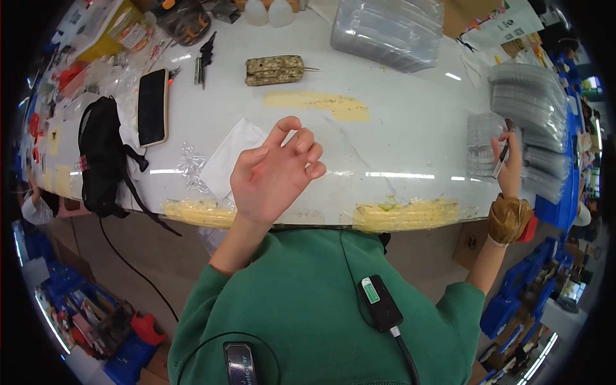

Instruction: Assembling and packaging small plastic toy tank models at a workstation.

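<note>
Palm up over the table's near edge, my left hand is empty, its fingers loosely bent and apart. My right hand is out at the far right, closed around a slim pen-like tool with a dark brown end and a pale, metal-looking end; its exact kind is unclear. Beside that hand are stacked clear plastic trays. A mottled brown-beige block with a thin pin sticking out of its right end lies beyond my left hand. A white cloth or paper sheet lies partly behind my left hand.
On the left are a black pouch with a strap, and a phone. A small black tool lies farther back. Clear plastic packs stand at the back. Yellow taped padding lines the near edge.
</note>
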The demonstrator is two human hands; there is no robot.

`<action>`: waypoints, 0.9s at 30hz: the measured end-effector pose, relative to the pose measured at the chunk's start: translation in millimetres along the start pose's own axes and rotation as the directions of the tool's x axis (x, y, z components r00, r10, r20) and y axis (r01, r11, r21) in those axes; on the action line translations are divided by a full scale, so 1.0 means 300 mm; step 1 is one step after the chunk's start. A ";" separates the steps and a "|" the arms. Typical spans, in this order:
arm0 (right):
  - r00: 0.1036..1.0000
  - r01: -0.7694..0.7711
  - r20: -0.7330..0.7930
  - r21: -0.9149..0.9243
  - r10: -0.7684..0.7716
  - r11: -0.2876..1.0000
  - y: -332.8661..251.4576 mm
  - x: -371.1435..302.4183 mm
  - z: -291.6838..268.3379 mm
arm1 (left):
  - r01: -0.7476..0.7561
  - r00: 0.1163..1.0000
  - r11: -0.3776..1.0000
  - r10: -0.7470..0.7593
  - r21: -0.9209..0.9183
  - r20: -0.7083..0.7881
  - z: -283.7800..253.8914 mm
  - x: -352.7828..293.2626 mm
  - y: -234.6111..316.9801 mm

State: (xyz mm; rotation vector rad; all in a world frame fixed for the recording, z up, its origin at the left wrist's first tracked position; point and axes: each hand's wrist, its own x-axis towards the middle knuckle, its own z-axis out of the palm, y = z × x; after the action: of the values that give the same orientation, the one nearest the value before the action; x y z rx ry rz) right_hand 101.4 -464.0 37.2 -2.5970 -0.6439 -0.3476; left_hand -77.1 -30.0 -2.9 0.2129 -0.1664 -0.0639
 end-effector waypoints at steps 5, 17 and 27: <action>0.995 -0.038 0.081 -0.176 0.053 0.984 -0.020 -0.003 0.007 | -0.004 1.000 0.993 0.002 -0.120 -0.015 0.028 0.008 0.014; 0.984 0.174 -0.007 -0.138 -0.177 0.975 -0.380 -0.012 0.101 | 0.119 0.982 0.882 -0.037 -0.457 0.183 0.015 0.017 0.027; 0.997 -0.037 -0.005 0.850 0.078 0.525 -0.882 -0.021 0.308 | 0.138 0.984 0.888 -0.074 -0.440 0.159 0.026 0.012 0.008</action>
State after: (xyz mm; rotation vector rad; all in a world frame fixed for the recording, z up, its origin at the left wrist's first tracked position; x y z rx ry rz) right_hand -22.0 -212.5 48.5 -1.6257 -0.5181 -0.0208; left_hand -74.9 -29.7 5.8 -0.2487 -0.2733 -0.2247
